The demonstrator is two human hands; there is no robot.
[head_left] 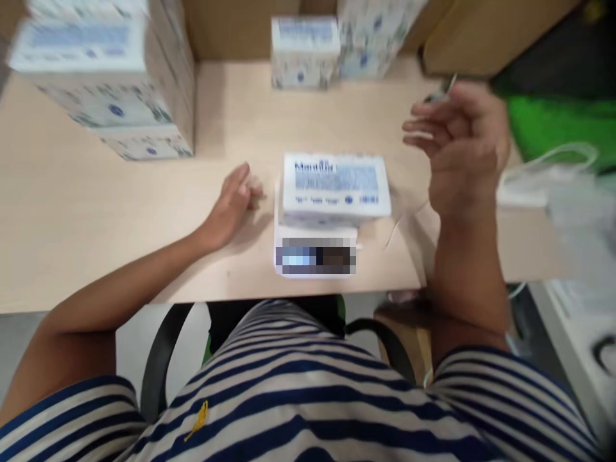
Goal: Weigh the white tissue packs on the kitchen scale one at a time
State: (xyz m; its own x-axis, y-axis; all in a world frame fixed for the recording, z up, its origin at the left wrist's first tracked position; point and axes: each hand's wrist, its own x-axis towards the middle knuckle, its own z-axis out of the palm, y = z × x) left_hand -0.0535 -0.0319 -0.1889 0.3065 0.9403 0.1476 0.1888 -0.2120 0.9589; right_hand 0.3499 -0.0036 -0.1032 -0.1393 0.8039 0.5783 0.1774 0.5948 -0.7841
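A white pack with blue print [337, 186] lies on a small white scale [315, 232], whose display is blurred out. My left hand [235, 202] rests on the table just left of the scale, with fingers loosely bent and apart and nothing seen in them. Raised above the table to the right of the pack is my right hand [464, 131]. Its thumb and forefinger pinch a small dark item with a thin pale end [437, 97], too blurred to name. The other fingers are half curled.
Stacked white printed packs [139, 102] stand at the back left. A single pack [305, 54] and a taller stack [373, 45] stand at the back, before cardboard [235, 32]. White cables [568, 151] lie at the right, and a thin cord [397, 228] runs from the scale's right.
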